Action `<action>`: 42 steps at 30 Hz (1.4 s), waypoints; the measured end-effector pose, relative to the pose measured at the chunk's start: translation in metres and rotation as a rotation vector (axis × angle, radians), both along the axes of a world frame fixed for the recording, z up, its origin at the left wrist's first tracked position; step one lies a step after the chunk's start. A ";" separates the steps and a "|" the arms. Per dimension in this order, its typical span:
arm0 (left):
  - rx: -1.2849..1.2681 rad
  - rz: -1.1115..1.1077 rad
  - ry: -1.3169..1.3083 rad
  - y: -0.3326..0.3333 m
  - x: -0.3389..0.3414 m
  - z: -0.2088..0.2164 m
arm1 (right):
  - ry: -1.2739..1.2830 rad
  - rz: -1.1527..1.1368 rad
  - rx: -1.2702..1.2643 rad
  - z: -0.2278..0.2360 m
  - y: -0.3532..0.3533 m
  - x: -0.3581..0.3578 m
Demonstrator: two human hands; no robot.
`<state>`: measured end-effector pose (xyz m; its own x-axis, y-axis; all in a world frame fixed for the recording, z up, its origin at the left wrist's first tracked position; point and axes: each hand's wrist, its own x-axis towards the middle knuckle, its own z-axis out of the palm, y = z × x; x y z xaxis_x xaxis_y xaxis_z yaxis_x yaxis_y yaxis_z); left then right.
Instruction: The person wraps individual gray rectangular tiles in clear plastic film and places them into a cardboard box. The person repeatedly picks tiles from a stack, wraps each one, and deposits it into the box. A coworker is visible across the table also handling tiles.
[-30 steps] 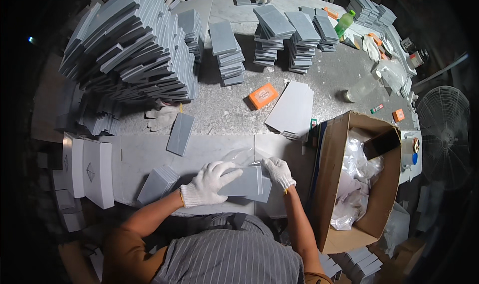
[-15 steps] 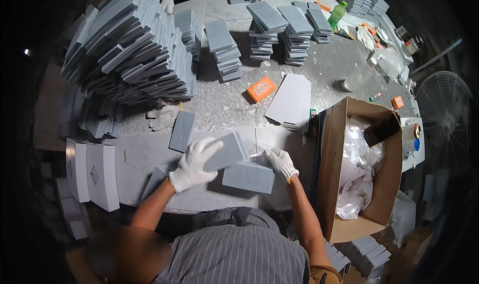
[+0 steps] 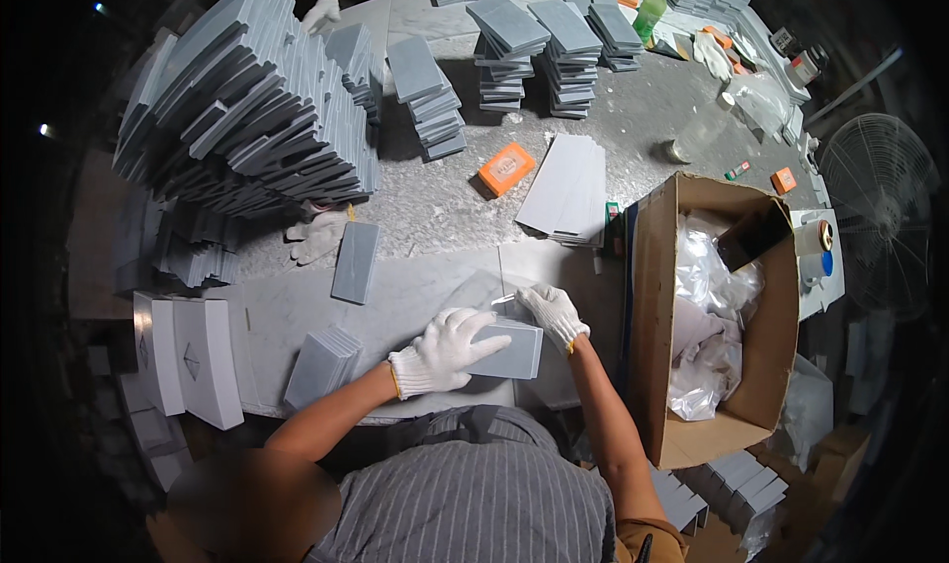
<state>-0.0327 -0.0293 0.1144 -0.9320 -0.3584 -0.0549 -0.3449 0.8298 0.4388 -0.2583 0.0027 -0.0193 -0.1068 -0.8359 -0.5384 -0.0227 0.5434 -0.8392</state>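
My left hand (image 3: 447, 353), in a white knit glove, is wrapped over a grey rectangular tile (image 3: 509, 357) that lies with others in a small stack near the front edge of the table. My right hand (image 3: 554, 316), gloved too, is closed at the far right corner of that stack. A thin shiny strip (image 3: 502, 299) pokes out of its fingertips; its exact kind is unclear. Beyond the stack lies a see-through film (image 3: 473, 291), faint against the marble. A leaning group of grey tiles (image 3: 322, 367) is left of my left hand, and a single tile (image 3: 356, 262) lies farther off.
A tall tile pile (image 3: 247, 108) rises at the left. An open cardboard box (image 3: 647, 316) holding plastic bags stands at the right. White boxes (image 3: 203, 360), an orange box (image 3: 506, 170), white sheets (image 3: 565, 187) and tile stacks (image 3: 425, 96) surround the workspace. Another person's gloved hands (image 3: 321, 12) show at the far side.
My left hand has brought a raised grey tile down and rightward onto the small stack. The film beyond the stack shows more now. My right hand stays nearly in place.
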 end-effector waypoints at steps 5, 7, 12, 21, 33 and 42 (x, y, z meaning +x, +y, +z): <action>0.062 0.011 -0.098 -0.004 0.000 0.004 | 0.010 0.044 0.138 0.005 0.000 -0.004; 0.039 0.066 -0.065 -0.002 0.004 0.004 | -0.024 -0.020 0.090 0.000 0.000 -0.009; 0.215 0.766 0.274 0.026 0.037 -0.023 | -0.297 -0.279 -0.062 0.032 -0.003 0.012; 0.718 0.990 0.320 0.040 0.019 -0.056 | -0.469 -0.293 -0.120 0.042 0.000 0.017; 1.299 0.718 0.451 -0.023 0.036 -0.042 | 0.382 0.272 -0.599 0.126 0.045 -0.001; 0.163 0.270 0.058 -0.033 0.055 0.036 | 0.955 0.374 -1.073 0.128 0.084 0.020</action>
